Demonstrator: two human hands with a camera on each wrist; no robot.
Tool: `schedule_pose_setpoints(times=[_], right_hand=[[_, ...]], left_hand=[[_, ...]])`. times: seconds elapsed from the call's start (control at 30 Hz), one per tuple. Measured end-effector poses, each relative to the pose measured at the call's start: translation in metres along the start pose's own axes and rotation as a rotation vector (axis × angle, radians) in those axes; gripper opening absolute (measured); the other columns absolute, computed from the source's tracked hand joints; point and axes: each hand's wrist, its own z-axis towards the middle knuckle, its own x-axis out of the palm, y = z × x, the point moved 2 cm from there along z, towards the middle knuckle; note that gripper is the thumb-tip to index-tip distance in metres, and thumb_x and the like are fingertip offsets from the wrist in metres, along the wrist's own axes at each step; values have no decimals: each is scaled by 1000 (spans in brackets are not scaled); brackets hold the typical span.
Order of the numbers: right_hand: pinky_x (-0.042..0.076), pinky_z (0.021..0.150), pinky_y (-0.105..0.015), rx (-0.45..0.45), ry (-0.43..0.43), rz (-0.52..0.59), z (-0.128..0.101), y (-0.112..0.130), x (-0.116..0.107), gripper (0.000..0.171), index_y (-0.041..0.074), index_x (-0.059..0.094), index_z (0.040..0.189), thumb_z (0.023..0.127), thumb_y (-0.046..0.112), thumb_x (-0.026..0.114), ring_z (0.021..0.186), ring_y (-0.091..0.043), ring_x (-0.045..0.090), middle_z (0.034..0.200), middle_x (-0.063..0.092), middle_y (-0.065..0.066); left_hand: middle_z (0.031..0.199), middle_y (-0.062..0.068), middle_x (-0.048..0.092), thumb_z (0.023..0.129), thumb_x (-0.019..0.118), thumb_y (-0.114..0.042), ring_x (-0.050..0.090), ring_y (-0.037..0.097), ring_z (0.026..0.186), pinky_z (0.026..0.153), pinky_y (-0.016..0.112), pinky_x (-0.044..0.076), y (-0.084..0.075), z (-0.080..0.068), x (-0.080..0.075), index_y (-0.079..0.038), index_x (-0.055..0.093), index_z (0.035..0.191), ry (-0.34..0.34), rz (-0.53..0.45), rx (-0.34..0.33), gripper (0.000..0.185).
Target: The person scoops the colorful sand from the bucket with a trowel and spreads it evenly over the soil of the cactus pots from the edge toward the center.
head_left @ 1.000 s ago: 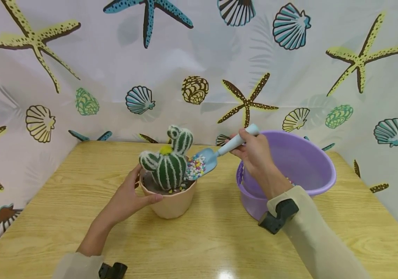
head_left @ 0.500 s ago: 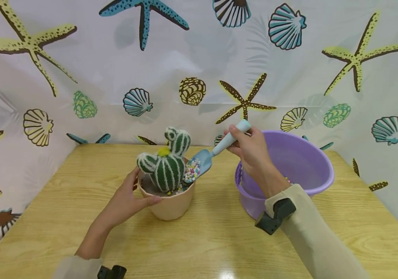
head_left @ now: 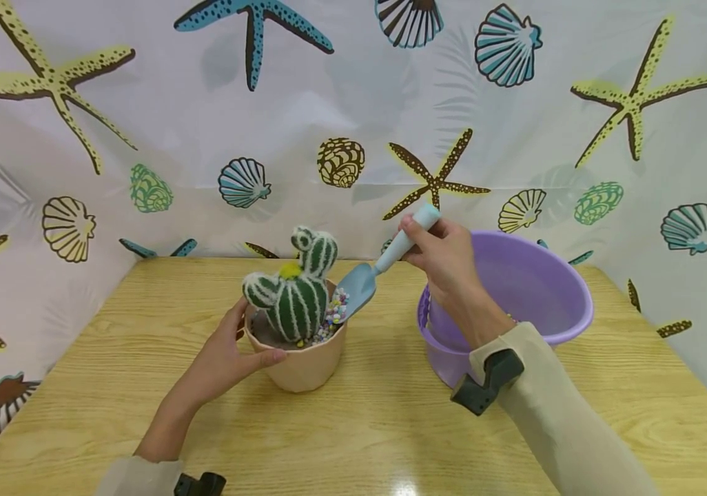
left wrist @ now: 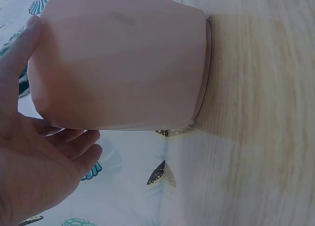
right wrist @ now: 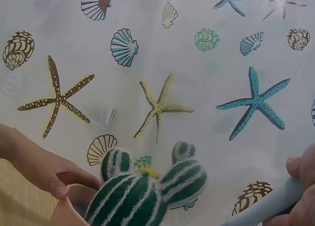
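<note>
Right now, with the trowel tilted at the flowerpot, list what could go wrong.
Colored pebbles could roll over the rim of the flowerpot onto the table, since the tilted trowel is right at its edge. The trowel might also nudge the woolly cactus close beside it.

head view bright, glare on the bench point(head_left: 400, 420) at six o'clock; left wrist view dim, hazy, the flowerpot point(left wrist: 123, 63) shaded; right wrist view greyish, seashell-print backdrop point(right wrist: 192, 19) glinting at two o'clock.
</note>
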Motion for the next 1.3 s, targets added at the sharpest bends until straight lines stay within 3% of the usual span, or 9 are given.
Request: schedule_pose_setpoints(times=[0.47, 0.63, 0.8, 1.07, 1.3], right_hand=[[56, 74, -23, -13, -10, -39, -2, 8, -5, 25, -4, 59, 112, 94, 13, 59, 79, -10, 66, 92, 61, -5], [56, 83, -29, -1, -25, -18, -2, 7, -8, 21, -2, 57, 110, 95, 12, 57, 89, -15, 65, 96, 60, -6], [52, 93, -34, 9, -32, 3, -1, 9, -14, 26, -5, 52, 117, 98, 13, 51, 101, -19, 63, 102, 58, -9], [50, 96, -33, 31, -26, 35, 3, 16, -27, 37, -6, 43, 131, 101, 15, 44, 102, -19, 62, 106, 57, -10], [50, 95, -33, 53, -34, 94, 5, 27, -45, 18, 4, 44, 114, 102, 17, 41, 95, -17, 64, 104, 57, -9]], left_hand=[[157, 26, 9, 84, 73, -36, 18, 49, 140, 110, 62, 24, -1, 1, 3, -8, -2, 154, 9, 2, -17, 106], [156, 26, 9, 84, 73, -33, 19, 47, 140, 110, 61, 25, 1, 0, 4, -8, -1, 154, 11, -10, -4, 104], [155, 27, 14, 85, 72, -32, 22, 46, 140, 109, 60, 27, -2, 0, 5, -7, 2, 153, 5, -11, 19, 101], [152, 27, 19, 87, 70, -34, 23, 45, 139, 106, 62, 29, -10, -4, 4, -5, 4, 153, -15, 20, 37, 98], [150, 30, 20, 90, 65, -38, 27, 48, 135, 102, 63, 31, -19, -16, 5, 3, 10, 151, -48, 100, 52, 91]])
